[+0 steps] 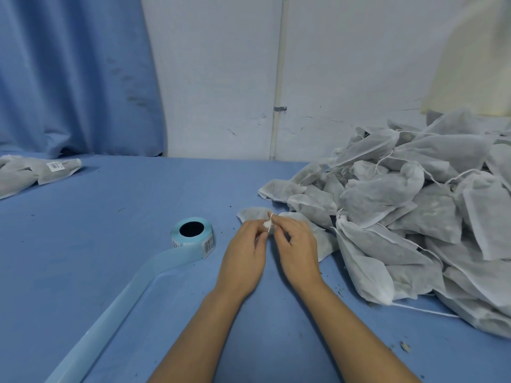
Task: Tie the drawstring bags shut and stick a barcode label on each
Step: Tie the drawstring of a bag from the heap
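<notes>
A white drawstring bag lies on the blue table in front of me, its gathered neck between my two hands. My left hand pinches the neck and string from the left. My right hand pinches the white drawstring from the right, and a small loop of it sticks up above my fingers. A roll of barcode labels on light blue backing stands just left of my left hand. Its empty backing strip trails toward the near left edge.
A big heap of white filled drawstring bags covers the right side of the table. At the far left lie labelled bags. A blue curtain and a white wall stand behind. Dark crumbs dot the blue table.
</notes>
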A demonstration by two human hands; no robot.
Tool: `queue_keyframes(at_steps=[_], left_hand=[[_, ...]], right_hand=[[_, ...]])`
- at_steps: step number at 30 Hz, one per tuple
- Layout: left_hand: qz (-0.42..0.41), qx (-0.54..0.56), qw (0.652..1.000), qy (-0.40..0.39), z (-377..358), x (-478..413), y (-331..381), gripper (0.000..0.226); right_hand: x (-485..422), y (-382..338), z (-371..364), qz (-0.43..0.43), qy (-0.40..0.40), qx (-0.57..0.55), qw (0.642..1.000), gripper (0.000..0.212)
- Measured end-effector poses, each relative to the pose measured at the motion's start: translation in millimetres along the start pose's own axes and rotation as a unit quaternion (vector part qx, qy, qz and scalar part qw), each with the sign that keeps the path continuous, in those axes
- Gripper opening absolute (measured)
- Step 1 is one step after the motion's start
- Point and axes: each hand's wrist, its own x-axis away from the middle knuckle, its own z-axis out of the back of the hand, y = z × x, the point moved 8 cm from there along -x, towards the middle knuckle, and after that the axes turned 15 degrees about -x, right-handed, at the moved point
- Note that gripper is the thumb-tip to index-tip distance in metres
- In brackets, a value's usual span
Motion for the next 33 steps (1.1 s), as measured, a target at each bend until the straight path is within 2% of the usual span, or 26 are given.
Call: queue_keyframes(at_steps=[4,10,14,17,19,22,24,25,28,31,33], left_hand=[[0.040,-0.017,0.999,-0.007,0,-1,-10,0.014],[0.052,-0.018,0.998,-0.033,-4,0,-11,0.018],[0.129,0.059,0.990,-0.022,-4,-2,-26,0.017],[0.166,0.105,0.981,-0.008,-3,0,-32,0.012],[0.164,0.075,0.983,0.016,3,-1,-32,0.011],[0.138,-0.038,0.989,0.044,12,1,-28,0.008],[0.117,-0.073,0.990,0.044,11,3,-22,0.009],[0.110,-0.057,0.991,0.041,9,3,-19,0.009],[0.113,0.087,0.988,0.053,6,3,-11,0.010],[0.135,0.211,0.966,0.068,6,2,-7,0.014],[0.134,0.245,0.958,0.068,6,1,-6,0.015]], right_hand=[[0,5,1,-0.044,0.019,-0.085,0.995,0.026],[2,15,3,-0.108,0.074,-0.242,0.961,0.027],[2,19,3,-0.133,0.087,-0.283,0.946,0.020],[3,15,-2,-0.131,0.051,-0.275,0.951,0.016],[4,7,-6,-0.111,0.018,-0.260,0.959,0.017],[4,-4,-11,-0.036,-0.024,-0.096,0.994,0.011],[4,-6,-12,-0.011,-0.026,0.002,1.000,0.006],[4,-6,-12,-0.012,-0.019,0.007,1.000,0.006],[3,-6,-9,-0.027,0.009,-0.041,0.999,0.007],[3,-1,-10,-0.084,0.025,-0.152,0.984,0.012],[3,-1,-12,-0.101,0.023,-0.228,0.968,0.019]])
